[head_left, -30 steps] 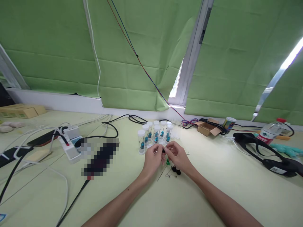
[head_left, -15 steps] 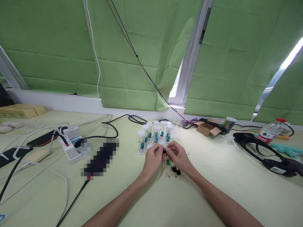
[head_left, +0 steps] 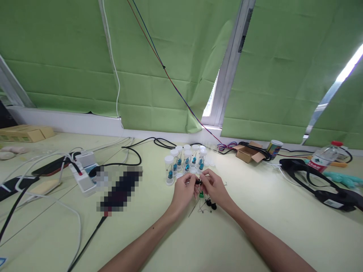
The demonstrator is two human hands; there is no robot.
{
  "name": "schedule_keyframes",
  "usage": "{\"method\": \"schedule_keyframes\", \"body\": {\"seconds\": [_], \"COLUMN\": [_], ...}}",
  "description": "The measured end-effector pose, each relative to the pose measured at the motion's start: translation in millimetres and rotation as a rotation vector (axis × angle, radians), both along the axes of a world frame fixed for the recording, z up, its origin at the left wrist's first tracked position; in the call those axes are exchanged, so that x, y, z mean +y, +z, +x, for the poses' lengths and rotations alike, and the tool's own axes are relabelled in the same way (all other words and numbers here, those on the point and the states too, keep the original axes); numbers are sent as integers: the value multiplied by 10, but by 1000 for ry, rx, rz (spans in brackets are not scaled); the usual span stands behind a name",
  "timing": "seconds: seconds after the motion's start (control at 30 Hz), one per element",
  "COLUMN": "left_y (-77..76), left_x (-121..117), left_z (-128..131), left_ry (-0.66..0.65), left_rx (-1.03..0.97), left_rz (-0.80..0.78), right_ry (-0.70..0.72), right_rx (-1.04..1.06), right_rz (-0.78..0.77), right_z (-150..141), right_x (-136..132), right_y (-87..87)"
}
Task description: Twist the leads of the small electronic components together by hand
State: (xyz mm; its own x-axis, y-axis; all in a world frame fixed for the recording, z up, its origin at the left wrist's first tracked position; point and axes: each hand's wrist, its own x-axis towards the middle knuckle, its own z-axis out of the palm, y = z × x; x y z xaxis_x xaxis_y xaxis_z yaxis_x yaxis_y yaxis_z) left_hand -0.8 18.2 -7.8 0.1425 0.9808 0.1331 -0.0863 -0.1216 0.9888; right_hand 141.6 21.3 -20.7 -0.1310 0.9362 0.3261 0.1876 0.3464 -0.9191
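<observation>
A small black part (head_left: pixel 198 181) sits between the fingertips of both hands, just above the table; its exact kind is too small to tell. My left hand (head_left: pixel 183 189) pinches it from the left side. From the right, my right hand (head_left: pixel 214 187) has thumb and fingers closed on its other end. Right below the fingers is a small green piece (head_left: pixel 201 194). Two round black pieces (head_left: pixel 211 204) lie by my right wrist, beside thin metal wires (head_left: pixel 194 208). Several clear capped tubes (head_left: pixel 169 170) stand beyond my hands, with blue pieces and thin wires inside.
On the left are a white power strip (head_left: pixel 82 177), tangled cables and a pixelated dark object (head_left: pixel 121 189). At the right lie a black headset-like frame (head_left: pixel 320 189), a plastic bottle (head_left: pixel 324 156) and an open cardboard box (head_left: pixel 248 153). A can (head_left: pixel 274 148) stands near the wall.
My right fingertips have shifted slightly right and more of the black part shows between the hands. My left hand has barely moved.
</observation>
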Motion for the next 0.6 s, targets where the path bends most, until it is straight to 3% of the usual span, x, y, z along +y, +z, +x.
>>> {"method": "schedule_keyframes", "body": {"seconds": [0.6], "left_y": [-20], "left_x": [40], "left_z": [-15], "left_ry": [47], "left_rx": [-27], "left_rz": [24], "right_ry": [52], "right_rx": [-93], "right_rz": [90], "right_z": [-2], "right_x": [-28], "right_y": [16]}}
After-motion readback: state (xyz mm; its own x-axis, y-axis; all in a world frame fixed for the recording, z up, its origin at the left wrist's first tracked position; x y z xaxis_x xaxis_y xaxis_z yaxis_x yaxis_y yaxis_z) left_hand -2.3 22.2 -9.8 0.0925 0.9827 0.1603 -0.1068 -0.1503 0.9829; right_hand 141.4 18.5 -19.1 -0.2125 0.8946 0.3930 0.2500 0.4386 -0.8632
